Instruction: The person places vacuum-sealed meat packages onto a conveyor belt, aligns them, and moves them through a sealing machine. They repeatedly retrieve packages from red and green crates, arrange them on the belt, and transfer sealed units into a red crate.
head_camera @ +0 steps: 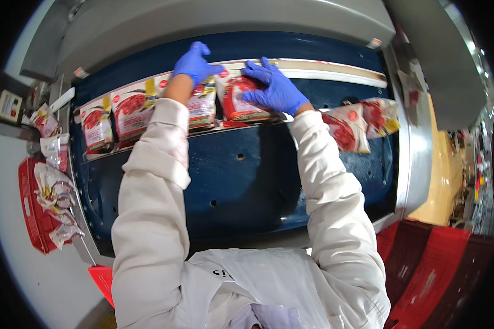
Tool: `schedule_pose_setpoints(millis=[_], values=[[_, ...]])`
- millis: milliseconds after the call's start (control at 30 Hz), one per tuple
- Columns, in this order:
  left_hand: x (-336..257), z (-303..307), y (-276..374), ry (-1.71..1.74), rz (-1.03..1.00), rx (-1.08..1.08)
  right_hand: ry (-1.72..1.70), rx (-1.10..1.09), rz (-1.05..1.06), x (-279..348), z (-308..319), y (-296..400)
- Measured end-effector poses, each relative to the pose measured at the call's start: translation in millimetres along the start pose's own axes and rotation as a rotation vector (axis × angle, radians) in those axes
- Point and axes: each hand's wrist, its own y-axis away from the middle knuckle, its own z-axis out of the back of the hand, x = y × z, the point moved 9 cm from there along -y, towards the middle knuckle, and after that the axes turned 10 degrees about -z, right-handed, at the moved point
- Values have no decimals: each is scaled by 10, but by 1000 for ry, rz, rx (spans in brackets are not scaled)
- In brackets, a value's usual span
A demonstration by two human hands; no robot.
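Observation:
A row of printed plastic packs of red meat lies along a pale bar (333, 75) on a dark blue machine bed (238, 185). My left hand (193, 63), in a blue glove, is above the row with its fingers apart. Its thumb reaches the top edge of a meat pack (243, 107). Spread over that same pack is my right hand (273, 88), also gloved, fingers towards its top edge. My left wrist partly covers another pack (201, 105). Farther left are a wide pack (131, 113) and a narrower pack (95, 129).
Two loose packs, one nearer (346, 129) and one behind (380, 117), lie right of my right forearm. A metal rim (403, 164) borders the bed; a grey metal cover (230, 18) spans the far side. Left, a red basket (33, 214) has bagged packs (55, 189) beside it. Red crates (432, 263) stand right.

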Motion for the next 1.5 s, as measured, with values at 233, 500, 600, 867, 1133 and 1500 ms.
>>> schedule_pose_setpoints(millis=[233,500,600,867,1133,1500], values=[[-257,221,523,417,-35,-411,255,-1319,-393,-7,1518,2377],[-2095,-591,1722,252,-422,-202,669,-496,72,207,1329,1729],[-2232,-923,1811,751,-259,-64,697,-376,432,1004,1483,1915],[-2109,-1714,2278,503,-344,-91,772,-70,614,347,867,2453],[-3139,-801,2007,-353,-775,36,457,29,399,-98,1438,2175],[-1834,-1313,1871,899,108,79,-1000,-39,-527,-1421,754,2174]])
